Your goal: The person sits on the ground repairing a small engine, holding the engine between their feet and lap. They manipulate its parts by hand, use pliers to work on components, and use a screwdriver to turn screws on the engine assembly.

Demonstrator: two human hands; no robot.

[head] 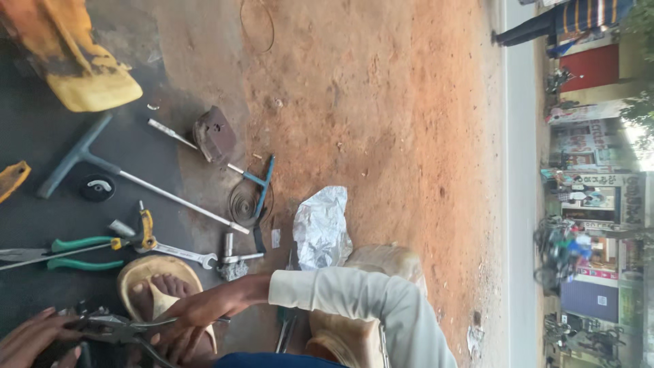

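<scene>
A pair of grey metal pliers with long bare handles (126, 329) lies across the bottom left corner of the view, just in front of a sandalled foot (162, 294). The right hand (194, 315), on a white long-sleeved arm, has its fingers closed round the pliers' handles. The left hand (30, 337) comes in from the lower left edge with its fingers curled at the jaw end of the tool; whether it truly clamps anything there is hard to tell, as that spot is dark and cut by the frame.

The work sits hard against the bottom edge, boxed in by the foot and by tools on the dark oily ground (41, 157). Open room lies further out, on the bare reddish dirt (381, 102) that runs to a paved road (521, 170).

Counted nearby: two T-handled wrenches, a long one with a grey-blue handle (102, 167) and a shorter one with a blue handle (235, 167); one pair of green-handled pliers (75, 252); one silver spanner (180, 254); one crumpled silver foil sheet (321, 228); one yellow plastic container (78, 58)
</scene>
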